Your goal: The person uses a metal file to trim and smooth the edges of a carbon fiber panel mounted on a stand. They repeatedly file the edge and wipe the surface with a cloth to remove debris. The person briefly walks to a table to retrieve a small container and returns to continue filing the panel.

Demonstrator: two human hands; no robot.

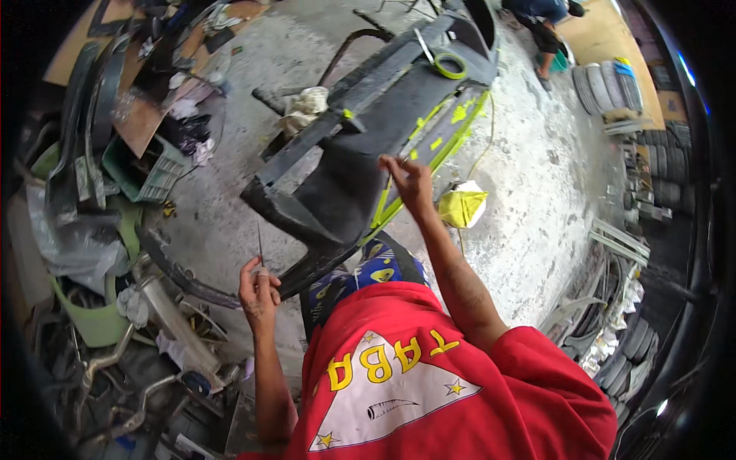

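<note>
A black car bumper (337, 176) lies across a support in front of me, with yellow-green strips (437, 161) along its right edge. My left hand (259, 295) is left of the bumper's near end, fingers closed on a thin, dark, pointed tool like a slim blade (260, 244). Over the bumper's right edge, my right hand (410, 182) has its fingertips pinched together beside a yellow-green strip. Whatever is between those fingertips is too small to make out. A roll of yellow-green tape (463, 75) rests on the bumper's far part, beside a pale narrow strip (424, 46).
A crumpled cloth (305, 109) sits at the bumper's left side. Right of it, a yellow and white bundle (463, 205) is on the concrete floor. Crates (146, 172) and metal pipes crowd the left. A person (540, 23) bends near stacked tyres (609, 86) at far right.
</note>
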